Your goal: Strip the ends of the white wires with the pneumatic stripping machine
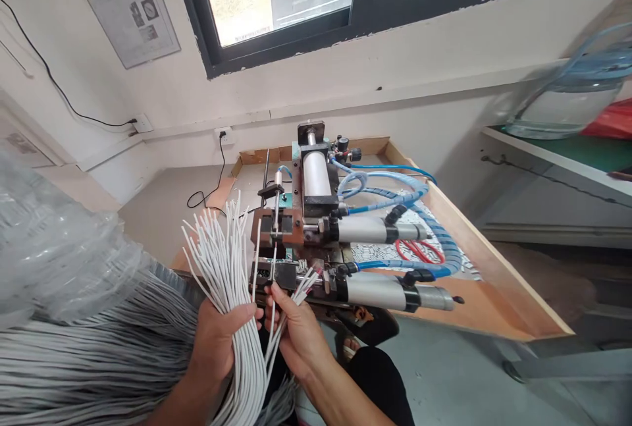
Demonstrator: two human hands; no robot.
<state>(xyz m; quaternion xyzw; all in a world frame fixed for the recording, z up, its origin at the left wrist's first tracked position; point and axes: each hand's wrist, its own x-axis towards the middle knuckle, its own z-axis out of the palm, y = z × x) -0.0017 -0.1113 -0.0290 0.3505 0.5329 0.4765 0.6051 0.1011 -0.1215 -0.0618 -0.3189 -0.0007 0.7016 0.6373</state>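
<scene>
The bundle of cables (247,353) is pale grey to white, made of many thin, round, smooth strands. It is gathered tightly where it is held, bends downward below, and fans out above into loose ends of uneven height, some curling outward. It is in the left hand (212,340), in front of the machine (296,215), with the fingers (241,315) closed around it.

The right hand (302,335) is just beside it, thumb and fingers (279,294) together on a single cable (274,268) that runs up to the machine's dark clamp blocks. The same hand also has a few splayed cables (300,294), some with reddish-pink tips.

The machine has silver cylinders (363,230), blue tubes (447,241) and a red coiled tube (419,251). It stands in a shallow wooden tray (503,281) with small pale scraps (372,253) scattered inside. The grey desk (158,199) shows beyond the bundle. At the left lies a large heap of grey cables (74,360), partly under clear crinkled plastic (59,248).
</scene>
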